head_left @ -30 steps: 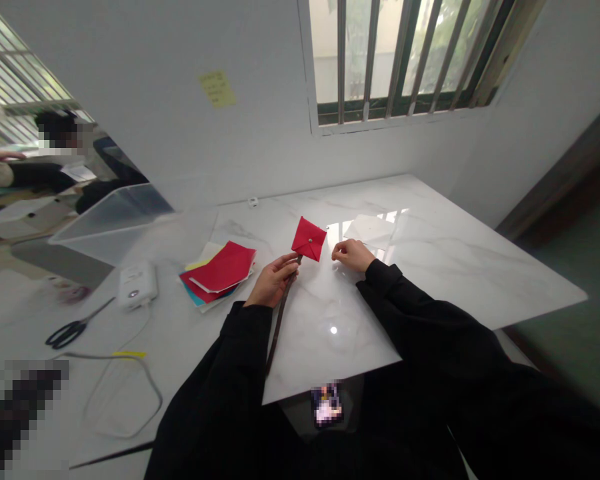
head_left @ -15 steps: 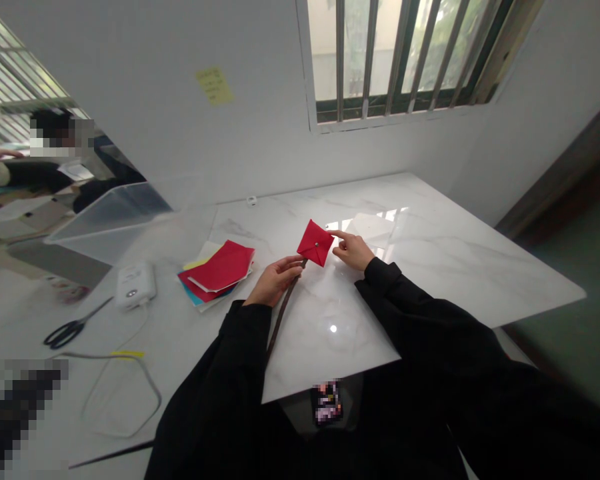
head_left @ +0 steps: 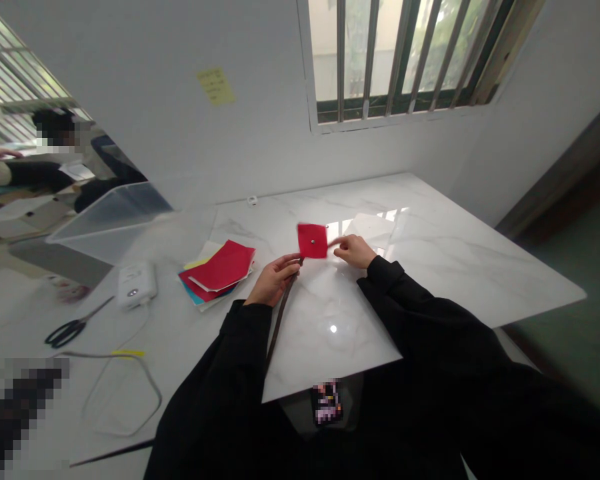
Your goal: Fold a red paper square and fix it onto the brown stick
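Note:
A red paper pinwheel [head_left: 320,233] with a small pin at its centre is raised over the white table, its edges slightly blurred. It is fixed to the top of a dark brown stick [head_left: 283,309]. My left hand [head_left: 275,280] is closed around that stick just below the paper. To the right, my right hand [head_left: 355,252] holds nothing; its index finger points out at the pinwheel's right edge, while the other fingers curl in. Whether the fingertip touches the paper, I cannot tell.
Left of my left hand lies a stack of coloured paper [head_left: 225,267]. Further left are scissors [head_left: 75,328], a white power block [head_left: 136,285] and a looped cable [head_left: 155,387]. A pale sheet [head_left: 373,230] rests behind my right hand. Another person [head_left: 55,127] appears at far left.
The red pinwheel has turned about its pin, from standing on a corner to nearly square. My right index finger has dipped slightly; my left hand has stayed nearly still.

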Tool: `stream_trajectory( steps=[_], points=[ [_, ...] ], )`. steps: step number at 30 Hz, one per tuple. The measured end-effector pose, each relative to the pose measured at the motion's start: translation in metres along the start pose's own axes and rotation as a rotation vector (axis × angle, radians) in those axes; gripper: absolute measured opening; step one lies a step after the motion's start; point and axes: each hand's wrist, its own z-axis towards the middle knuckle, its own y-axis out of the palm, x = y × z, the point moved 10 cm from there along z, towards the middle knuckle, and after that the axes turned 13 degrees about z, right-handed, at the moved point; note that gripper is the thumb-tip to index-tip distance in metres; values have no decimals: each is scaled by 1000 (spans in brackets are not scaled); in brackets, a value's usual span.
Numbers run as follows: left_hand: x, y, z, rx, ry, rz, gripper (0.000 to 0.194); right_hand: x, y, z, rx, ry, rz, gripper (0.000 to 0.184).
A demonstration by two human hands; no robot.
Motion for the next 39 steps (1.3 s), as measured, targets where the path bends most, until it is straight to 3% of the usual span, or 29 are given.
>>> stream_trajectory(
  steps=[2, 4, 11, 16, 20, 22, 24, 32, 37, 39],
  points=[
    [1, -6, 1, 55, 21, -12, 41, -1, 20, -2, -206, -9, -27, 25],
    [2, -9, 1, 87, 27, -22, 42, -4, 29, -3, -282, -31, -38, 25],
    [-2, -9, 2, 67, 10, -37, 41, -1, 17, 0, -128, -7, -33, 24],
    [-4, -7, 4, 41, 10, -17, 43, 3, -7, 0, 106, 13, -36, 19],
    [-5, 1, 3, -35, 17, 52, 42, -2, -21, -3, 232, -38, 35, 52],
    [-5, 4, 2, -64, 29, 82, 41, -5, -20, -3, 217, -63, 49, 65],
    [-3, 4, 2, -74, 37, 98, 42, -4, -14, -2, 163, -67, 48, 67],
    [-1, 1, 0, -27, -1, 36, 41, 0, 0, 2, 64, -50, -101, 37],
    [0, 3, -1, -32, 1, 42, 39, -1, -16, -1, 173, -32, -43, 55],
    [0, 3, -1, -31, 2, 37, 39, -1, -19, -1, 175, -24, -11, 51]
  ],
)
